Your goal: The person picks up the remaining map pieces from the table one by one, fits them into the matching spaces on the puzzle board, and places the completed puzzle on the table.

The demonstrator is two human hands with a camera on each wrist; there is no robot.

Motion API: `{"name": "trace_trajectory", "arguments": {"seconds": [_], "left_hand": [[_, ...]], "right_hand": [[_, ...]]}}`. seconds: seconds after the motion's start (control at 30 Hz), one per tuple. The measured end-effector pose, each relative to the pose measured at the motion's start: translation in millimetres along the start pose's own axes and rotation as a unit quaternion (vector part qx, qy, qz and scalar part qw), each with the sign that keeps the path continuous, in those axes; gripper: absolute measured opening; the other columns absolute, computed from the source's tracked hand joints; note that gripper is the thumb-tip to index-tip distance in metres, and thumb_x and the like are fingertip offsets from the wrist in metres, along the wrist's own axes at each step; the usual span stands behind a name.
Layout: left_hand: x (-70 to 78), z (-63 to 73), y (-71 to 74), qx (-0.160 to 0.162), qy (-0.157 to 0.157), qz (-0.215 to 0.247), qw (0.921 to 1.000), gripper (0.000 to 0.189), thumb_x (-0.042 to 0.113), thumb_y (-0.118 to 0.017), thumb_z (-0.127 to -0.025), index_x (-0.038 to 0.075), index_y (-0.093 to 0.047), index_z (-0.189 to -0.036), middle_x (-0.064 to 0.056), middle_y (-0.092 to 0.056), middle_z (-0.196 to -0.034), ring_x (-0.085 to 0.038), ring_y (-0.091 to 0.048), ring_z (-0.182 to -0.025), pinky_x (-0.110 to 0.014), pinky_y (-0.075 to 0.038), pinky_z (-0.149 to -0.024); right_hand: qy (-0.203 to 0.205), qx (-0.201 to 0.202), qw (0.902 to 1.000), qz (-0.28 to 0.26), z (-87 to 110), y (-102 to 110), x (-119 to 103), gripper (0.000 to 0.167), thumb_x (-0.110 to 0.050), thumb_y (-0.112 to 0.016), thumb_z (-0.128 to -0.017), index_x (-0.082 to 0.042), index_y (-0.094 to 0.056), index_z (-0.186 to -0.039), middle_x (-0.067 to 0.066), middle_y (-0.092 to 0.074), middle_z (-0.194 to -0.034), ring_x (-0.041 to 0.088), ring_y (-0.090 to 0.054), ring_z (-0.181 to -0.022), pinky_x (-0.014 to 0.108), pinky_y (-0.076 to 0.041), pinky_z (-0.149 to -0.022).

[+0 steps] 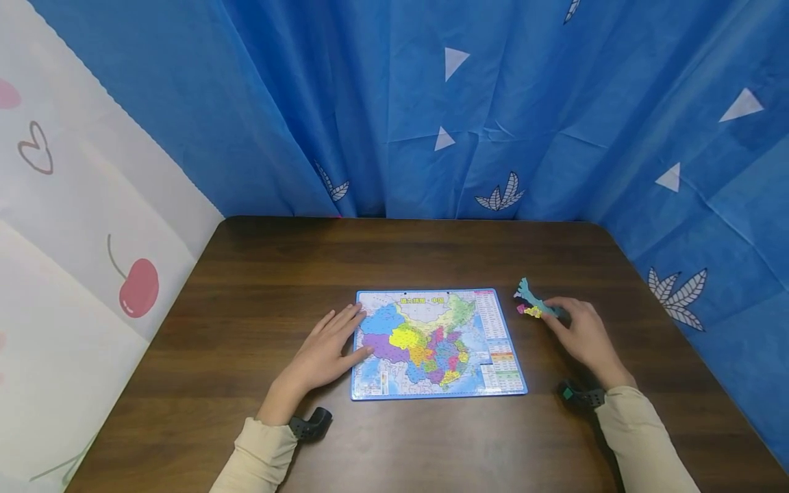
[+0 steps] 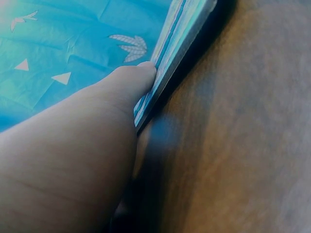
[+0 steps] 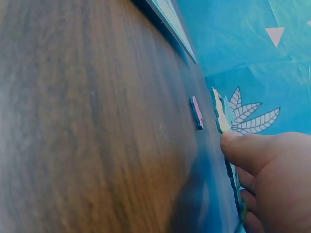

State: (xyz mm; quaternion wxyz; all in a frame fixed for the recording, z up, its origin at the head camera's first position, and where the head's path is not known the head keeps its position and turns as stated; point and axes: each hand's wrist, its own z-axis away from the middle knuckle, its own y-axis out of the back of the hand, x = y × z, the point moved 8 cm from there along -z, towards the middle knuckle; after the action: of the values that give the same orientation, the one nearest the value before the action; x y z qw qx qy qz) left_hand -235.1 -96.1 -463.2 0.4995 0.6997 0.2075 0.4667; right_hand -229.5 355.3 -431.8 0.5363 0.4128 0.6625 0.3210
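Observation:
A map puzzle board [image 1: 419,346] with a blue rim lies flat on the table, its map of China in many colours. My left hand [image 1: 323,352] rests at the board's left edge, fingers stretched out and thumb over the rim; the left wrist view shows the thumb [image 2: 138,77] against the board. To the right of the board, my right hand [image 1: 582,332] pinches a long teal puzzle piece [image 1: 533,296] between thumb and fingers. A small yellow piece [image 1: 532,312] is right at the thumb tip. Beside it lies a pink piece [image 3: 196,112] on the wood.
The dark wooden table [image 1: 277,260] backs onto a blue curtain [image 1: 394,103] with white triangles and leaves. A white curtain [image 1: 92,205] with cherries hangs along the left side. Each wrist wears a black camera band [image 1: 311,424].

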Motion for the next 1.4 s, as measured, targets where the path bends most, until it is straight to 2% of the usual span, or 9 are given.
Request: {"name": "trace_trajectory", "arguments": {"seconds": [0.23, 0.53, 0.73, 0.9, 1.13, 1.23, 1.33, 1.4], "left_hand": [[-0.9, -0.6, 0.8, 0.003, 0.001, 0.000, 1.0000, 0.079, 0.055, -0.062, -0.098, 0.010, -0.040, -0.159, -0.009, -0.031, -0.168, -0.029, -0.027, -0.157, -0.051, -0.015, -0.129], [-2.0, 1.7, -4.3, 0.001, 0.000, -0.002, 1.0000, 0.079, 0.056, -0.061, -0.098, 0.011, -0.040, -0.160, -0.008, -0.031, -0.169, -0.028, -0.026, -0.157, -0.052, -0.016, -0.129], [-2.1, 1.8, -4.3, -0.002, 0.006, 0.000, 1.0000, 0.079, 0.057, -0.060, -0.098, 0.012, -0.039, -0.160, -0.007, -0.030, -0.169, -0.027, -0.025, -0.158, -0.051, -0.015, -0.129], [-2.4, 1.0, -2.4, -0.004, 0.007, 0.000, 1.0000, 0.080, 0.057, -0.060, -0.098, 0.012, -0.038, -0.160, -0.007, -0.029, -0.169, -0.027, -0.024, -0.158, -0.052, -0.014, -0.129], [-2.6, -1.2, -1.5, 0.006, 0.001, -0.004, 1.0000, 0.080, 0.057, -0.060, -0.098, 0.011, -0.039, -0.160, -0.008, -0.031, -0.169, -0.028, -0.026, -0.157, -0.051, -0.015, -0.129], [-3.4, -0.7, -3.1, 0.003, 0.002, -0.003, 1.0000, 0.080, 0.057, -0.060, -0.098, 0.011, -0.039, -0.160, -0.008, -0.031, -0.169, -0.028, -0.026, -0.157, -0.052, -0.015, -0.129], [-3.8, -0.1, -4.5, 0.000, 0.005, 0.000, 1.0000, 0.080, 0.058, -0.060, -0.098, 0.011, -0.039, -0.160, -0.007, -0.030, -0.169, -0.028, -0.025, -0.158, -0.052, -0.015, -0.129], [-3.9, -0.2, -4.8, 0.000, 0.006, 0.001, 1.0000, 0.080, 0.058, -0.059, -0.098, 0.012, -0.039, -0.160, -0.007, -0.030, -0.169, -0.027, -0.025, -0.158, -0.052, -0.015, -0.129]], "right_hand": [[0.015, -0.004, 0.9996, 0.026, -2.1, -1, -4, 0.026, -0.012, -0.075, -0.094, 0.003, -0.071, -0.116, 0.030, -0.066, -0.124, 0.050, -0.052, -0.118, 0.071, -0.041, -0.100], [0.026, 0.003, 0.9983, 0.052, 2.1, -1, -5, 0.030, -0.012, -0.078, -0.092, 0.005, -0.073, -0.116, 0.030, -0.067, -0.122, 0.050, -0.053, -0.115, 0.071, -0.044, -0.097], [0.019, -0.001, 0.9979, 0.062, 2.6, -2, -5, 0.031, -0.012, -0.078, -0.091, 0.004, -0.073, -0.118, 0.030, -0.068, -0.122, 0.050, -0.054, -0.116, 0.072, -0.045, -0.097], [0.011, -0.014, 0.9977, 0.065, 1.5, -4, -6, 0.029, -0.012, -0.077, -0.093, -0.002, -0.073, -0.120, 0.028, -0.068, -0.124, 0.050, -0.054, -0.117, 0.073, -0.044, -0.097], [0.076, 0.006, 0.9951, 0.064, 0.4, -3, -11, 0.021, -0.004, -0.077, -0.091, -0.005, -0.077, -0.112, 0.023, -0.073, -0.119, 0.048, -0.057, -0.114, 0.070, -0.044, -0.097], [0.087, 0.006, 0.9944, 0.059, 1.4, -4, -12, 0.019, -0.002, -0.077, -0.090, -0.004, -0.078, -0.109, 0.024, -0.072, -0.119, 0.049, -0.057, -0.114, 0.071, -0.043, -0.098], [0.080, 0.002, 0.9952, 0.056, 2.0, -5, -11, 0.020, -0.003, -0.076, -0.091, -0.004, -0.077, -0.111, 0.025, -0.072, -0.120, 0.050, -0.057, -0.115, 0.071, -0.043, -0.099], [0.060, -0.002, 0.9967, 0.054, 2.0, -6, -8, 0.026, -0.006, -0.076, -0.092, -0.004, -0.074, -0.118, 0.025, -0.071, -0.121, 0.049, -0.057, -0.115, 0.072, -0.044, -0.098]]}}
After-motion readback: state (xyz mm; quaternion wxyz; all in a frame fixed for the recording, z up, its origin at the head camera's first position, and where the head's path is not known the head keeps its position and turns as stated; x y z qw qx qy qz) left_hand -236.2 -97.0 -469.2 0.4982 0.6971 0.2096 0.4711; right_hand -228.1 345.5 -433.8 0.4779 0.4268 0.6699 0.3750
